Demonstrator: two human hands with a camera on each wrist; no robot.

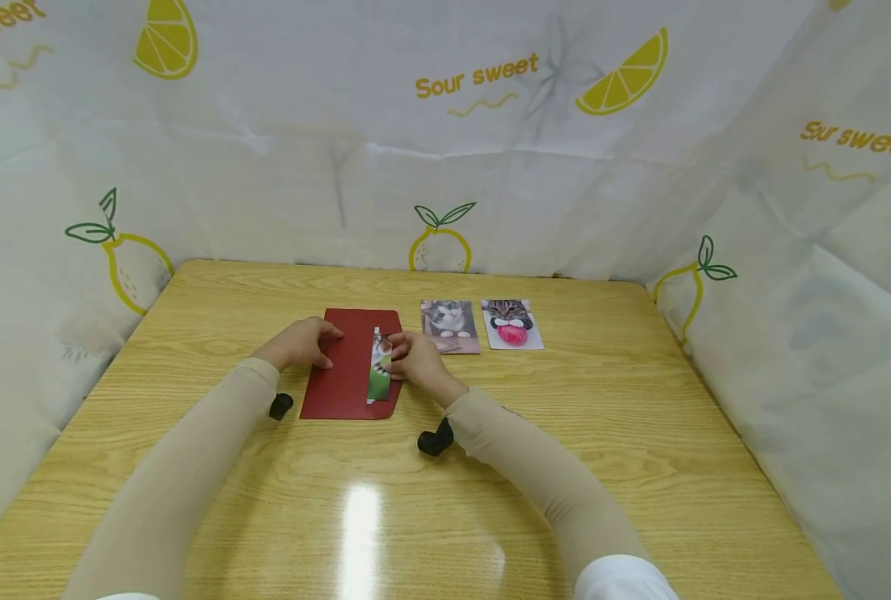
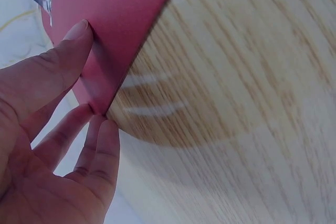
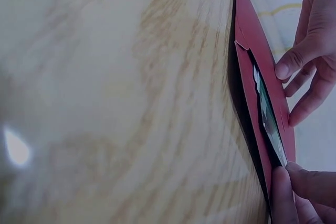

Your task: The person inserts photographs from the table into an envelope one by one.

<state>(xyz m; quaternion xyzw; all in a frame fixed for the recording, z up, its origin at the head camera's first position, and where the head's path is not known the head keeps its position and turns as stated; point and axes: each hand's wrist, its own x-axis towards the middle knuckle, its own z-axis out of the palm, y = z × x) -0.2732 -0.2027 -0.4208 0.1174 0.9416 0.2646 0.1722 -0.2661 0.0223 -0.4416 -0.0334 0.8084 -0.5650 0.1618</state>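
A red envelope [image 1: 343,367] lies on the table with its flap end to the right. Photo cards [image 1: 380,371], the top one showing a striped animal on green, stand partly inside its mouth. My right hand [image 1: 424,364] pinches their outer edge between thumb and fingers; in the right wrist view the mouth gapes around the cards [image 3: 269,121]. At the envelope's left end, my left hand [image 1: 302,343] holds it, thumb on top and fingers along the edge, as the left wrist view shows [image 2: 58,129]. How deep the cards sit is hidden.
Right of the envelope lie two cat photo cards, one with a grey and white cat [image 1: 448,325], the other with a tabby and a pink ball [image 1: 512,325]. A white lemon-print curtain [image 1: 302,183] surrounds the wooden table [image 1: 603,400]. Black wrist-camera parts [image 1: 435,439] hang below the wrists.
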